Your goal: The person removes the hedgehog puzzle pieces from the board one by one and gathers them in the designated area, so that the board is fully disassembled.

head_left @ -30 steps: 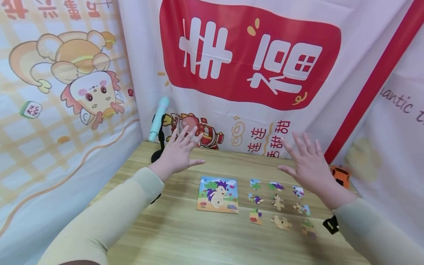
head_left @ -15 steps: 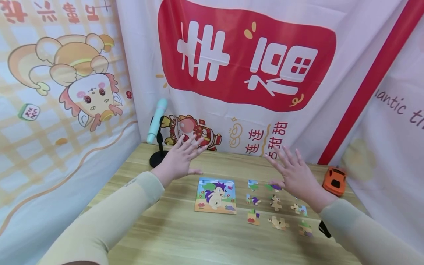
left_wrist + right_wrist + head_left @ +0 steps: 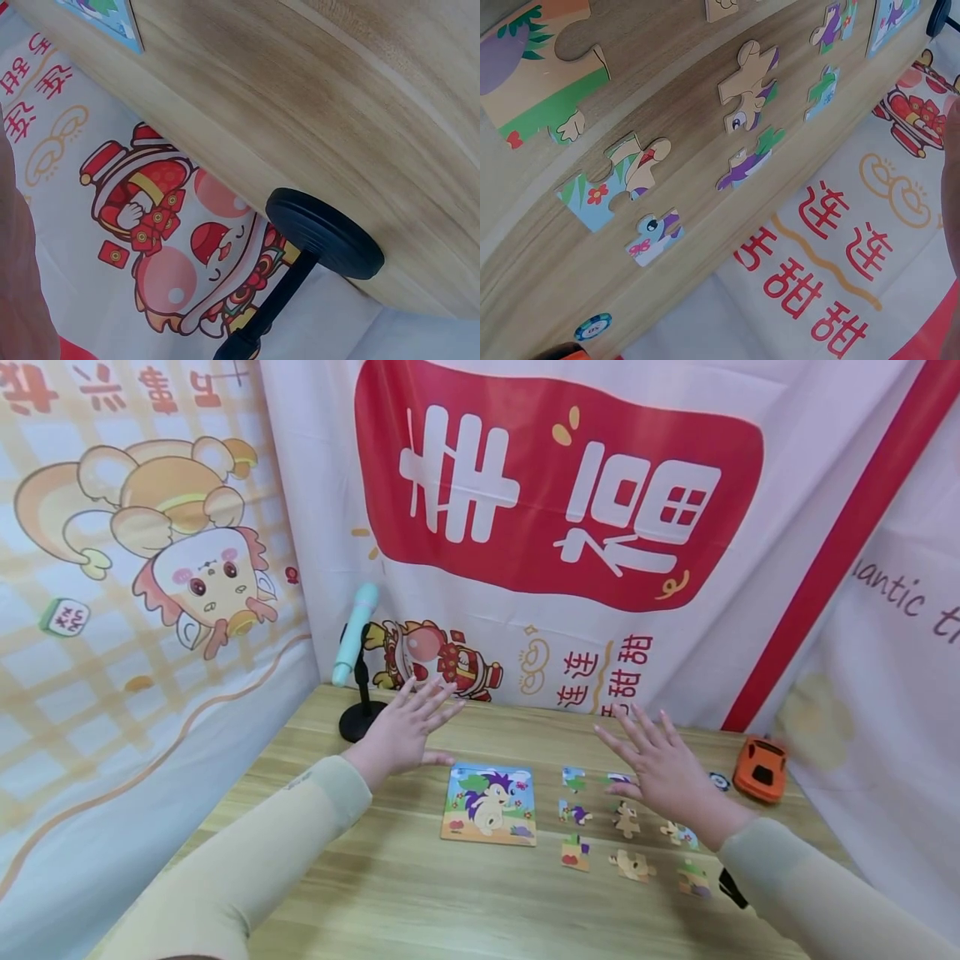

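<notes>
My left hand (image 3: 397,732) hovers above the table with its fingers spread, holding nothing. It is near the top left corner of a square hedgehog picture board (image 3: 489,806). Also spread and free of any object, my right hand (image 3: 663,768) hangs over the upper right of several loose jigsaw pieces. Among them are a piece with a red plant (image 3: 575,853), a beige piece (image 3: 632,865) and a green and purple piece (image 3: 693,878). In the right wrist view a piece with a red flower (image 3: 604,191) and a piece with an eye (image 3: 654,235) lie apart from each other.
A black stand with a round base (image 3: 360,720) holds a turquoise stick (image 3: 356,635) at the back left. An orange toy car (image 3: 760,769) is at the right edge, beside a small round chip (image 3: 719,782). Printed cloth (image 3: 555,627) hangs behind the wooden table (image 3: 450,902).
My right hand has come left and lower, now covering part of the pieces and revealing the toy car. My left hand has dropped slightly. The board and pieces keep their places on the table.
</notes>
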`<state>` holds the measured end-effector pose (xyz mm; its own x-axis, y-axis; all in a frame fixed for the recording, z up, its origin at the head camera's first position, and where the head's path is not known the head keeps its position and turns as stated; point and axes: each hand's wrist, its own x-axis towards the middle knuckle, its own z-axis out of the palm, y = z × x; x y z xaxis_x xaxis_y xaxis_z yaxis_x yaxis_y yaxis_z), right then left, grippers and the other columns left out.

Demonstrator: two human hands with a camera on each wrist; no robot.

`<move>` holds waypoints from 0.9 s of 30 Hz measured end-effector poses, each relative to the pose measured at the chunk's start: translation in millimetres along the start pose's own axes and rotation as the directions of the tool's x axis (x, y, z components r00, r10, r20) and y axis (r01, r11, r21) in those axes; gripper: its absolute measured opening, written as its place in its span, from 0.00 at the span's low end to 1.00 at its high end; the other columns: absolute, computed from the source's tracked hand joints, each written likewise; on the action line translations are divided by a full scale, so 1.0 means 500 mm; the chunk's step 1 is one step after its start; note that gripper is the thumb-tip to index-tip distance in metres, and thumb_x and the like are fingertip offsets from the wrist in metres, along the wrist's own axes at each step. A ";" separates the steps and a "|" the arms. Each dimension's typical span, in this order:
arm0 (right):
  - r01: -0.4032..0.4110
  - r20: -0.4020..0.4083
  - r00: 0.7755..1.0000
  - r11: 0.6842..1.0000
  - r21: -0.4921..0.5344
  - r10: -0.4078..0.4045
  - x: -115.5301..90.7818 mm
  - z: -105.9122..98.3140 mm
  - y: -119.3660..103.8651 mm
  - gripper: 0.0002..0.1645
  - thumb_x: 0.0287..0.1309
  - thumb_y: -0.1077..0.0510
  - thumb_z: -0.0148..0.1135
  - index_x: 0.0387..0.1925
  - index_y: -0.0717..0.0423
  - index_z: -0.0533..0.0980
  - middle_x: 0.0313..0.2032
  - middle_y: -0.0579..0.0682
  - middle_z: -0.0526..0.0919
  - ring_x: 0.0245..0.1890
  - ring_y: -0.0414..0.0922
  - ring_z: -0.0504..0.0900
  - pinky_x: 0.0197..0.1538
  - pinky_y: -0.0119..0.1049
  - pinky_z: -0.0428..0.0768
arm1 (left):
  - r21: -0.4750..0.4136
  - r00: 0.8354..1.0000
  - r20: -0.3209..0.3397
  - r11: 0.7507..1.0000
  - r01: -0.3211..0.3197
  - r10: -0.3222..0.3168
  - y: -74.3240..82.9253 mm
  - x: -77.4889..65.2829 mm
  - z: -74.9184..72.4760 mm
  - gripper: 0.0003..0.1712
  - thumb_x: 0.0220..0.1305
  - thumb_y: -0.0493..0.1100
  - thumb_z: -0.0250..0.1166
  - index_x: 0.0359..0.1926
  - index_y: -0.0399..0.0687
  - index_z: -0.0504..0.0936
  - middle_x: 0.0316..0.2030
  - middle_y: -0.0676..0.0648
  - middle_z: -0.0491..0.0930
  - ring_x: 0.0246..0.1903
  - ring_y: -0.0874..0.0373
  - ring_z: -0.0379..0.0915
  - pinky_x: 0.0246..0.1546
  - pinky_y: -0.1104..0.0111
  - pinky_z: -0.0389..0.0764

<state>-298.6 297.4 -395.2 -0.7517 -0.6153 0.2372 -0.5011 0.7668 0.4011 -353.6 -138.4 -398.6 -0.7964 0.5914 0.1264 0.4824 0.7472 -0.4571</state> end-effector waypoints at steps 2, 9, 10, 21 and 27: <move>-0.003 0.007 1.000 1.000 -0.007 0.003 0.000 0.001 -0.001 0.54 0.60 0.19 0.40 0.79 0.39 0.46 0.77 0.55 0.29 0.75 0.57 0.27 0.70 0.65 0.36 | 0.014 1.000 0.009 1.000 0.005 -0.005 0.001 0.001 0.005 0.58 0.53 0.86 0.21 0.78 0.63 0.33 0.76 0.49 0.22 0.73 0.47 0.13 0.68 0.47 0.19; -0.014 0.019 1.000 1.000 -0.022 0.014 -0.001 0.011 -0.003 0.54 0.59 0.18 0.38 0.79 0.38 0.45 0.77 0.54 0.28 0.75 0.57 0.27 0.70 0.63 0.34 | 0.037 0.999 0.042 0.999 0.002 -0.004 0.003 0.004 0.014 0.57 0.52 0.86 0.19 0.76 0.63 0.26 0.75 0.48 0.18 0.72 0.47 0.09 0.67 0.46 0.17; -0.015 0.018 1.000 1.000 -0.021 0.015 0.000 0.012 -0.002 0.54 0.59 0.18 0.38 0.79 0.38 0.45 0.77 0.54 0.28 0.75 0.57 0.27 0.70 0.63 0.33 | 0.040 0.999 0.042 0.999 0.003 -0.005 0.003 0.004 0.014 0.57 0.52 0.86 0.19 0.76 0.63 0.26 0.75 0.48 0.18 0.72 0.47 0.09 0.67 0.46 0.17; -0.030 0.035 0.999 0.999 -0.015 0.030 0.002 0.017 -0.008 0.54 0.59 0.18 0.37 0.79 0.39 0.47 0.77 0.53 0.27 0.75 0.57 0.26 0.70 0.61 0.30 | 0.000 1.000 0.029 1.000 0.013 -0.013 0.013 -0.005 0.005 0.57 0.53 0.86 0.21 0.77 0.62 0.30 0.76 0.48 0.21 0.73 0.48 0.13 0.67 0.46 0.18; -0.024 0.040 0.999 1.000 0.003 0.024 0.003 0.013 -0.010 0.54 0.60 0.18 0.38 0.79 0.40 0.48 0.77 0.53 0.27 0.75 0.57 0.25 0.70 0.61 0.28 | 0.011 0.999 0.030 1.000 0.017 -0.017 0.015 -0.001 0.005 0.57 0.53 0.86 0.21 0.77 0.62 0.27 0.75 0.48 0.20 0.73 0.48 0.12 0.67 0.47 0.18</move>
